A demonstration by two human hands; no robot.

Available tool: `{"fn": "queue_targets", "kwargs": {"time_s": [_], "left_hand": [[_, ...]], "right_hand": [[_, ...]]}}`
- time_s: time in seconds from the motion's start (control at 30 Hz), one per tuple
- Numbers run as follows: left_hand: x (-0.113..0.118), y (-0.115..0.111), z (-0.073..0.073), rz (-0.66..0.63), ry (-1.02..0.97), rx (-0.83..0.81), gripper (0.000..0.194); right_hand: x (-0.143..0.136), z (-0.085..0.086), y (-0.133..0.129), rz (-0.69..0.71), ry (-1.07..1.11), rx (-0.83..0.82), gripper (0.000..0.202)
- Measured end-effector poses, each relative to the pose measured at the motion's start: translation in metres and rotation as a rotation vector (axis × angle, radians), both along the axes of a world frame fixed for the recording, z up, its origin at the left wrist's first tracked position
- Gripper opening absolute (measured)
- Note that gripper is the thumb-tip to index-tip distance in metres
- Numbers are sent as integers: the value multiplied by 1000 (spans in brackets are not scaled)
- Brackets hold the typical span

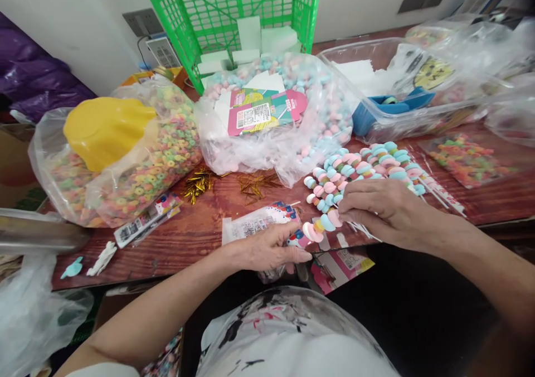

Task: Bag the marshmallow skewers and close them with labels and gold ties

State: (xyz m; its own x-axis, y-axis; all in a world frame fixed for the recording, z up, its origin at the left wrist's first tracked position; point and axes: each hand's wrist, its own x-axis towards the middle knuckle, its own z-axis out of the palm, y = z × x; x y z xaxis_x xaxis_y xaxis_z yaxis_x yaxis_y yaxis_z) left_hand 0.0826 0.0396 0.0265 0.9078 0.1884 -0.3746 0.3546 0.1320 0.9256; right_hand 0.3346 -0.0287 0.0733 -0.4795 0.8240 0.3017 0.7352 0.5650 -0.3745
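My right hand (380, 209) is closed on a candy skewer (321, 226), with its fingertips at the pink piece. Pink, blue and yellow pieces are threaded along it, and its tip points left. My left hand (271, 249) is beside that tip, thumb and forefinger apart; its other fingers are mostly hidden underneath. Against the left hand lies a clear printed packaging sleeve (259, 221) with a red and blue pattern. Behind my right hand, several finished-looking candy skewers (355, 165) lie in a pile, their white sticks pointing right and toward me.
A bag of ring candies (175, 126) with a yellow bowl (106, 129) stands left. Behind are a bag of pink and blue marshmallows (330, 104) and a green crate (246, 3). A clear tub (376, 48) is at right. Gold twist ties (198, 184) lie on the table (188, 243).
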Motion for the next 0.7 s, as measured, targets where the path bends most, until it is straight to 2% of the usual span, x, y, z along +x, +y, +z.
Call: {"fn": "queue_targets", "kwargs": {"time_s": [0.13, 0.3, 0.43, 0.57, 0.7], "left_hand": [[4, -1, 1, 20, 13, 16, 40], [6, 2, 8, 42, -114, 114, 42], [4, 2, 6, 34, -71, 15, 27], [7, -2, 2, 44, 57, -169, 33], [12, 1, 5, 72, 34, -176, 36]], "right_hand": [[-4, 15, 8, 80, -76, -99, 20], [-5, 34, 12, 129, -46, -120, 20], [-8, 29, 15, 144, -32, -130, 17], [-16, 21, 17, 151, -81, -103, 19], [-23, 33, 21, 158, -159, -99, 22]]}}
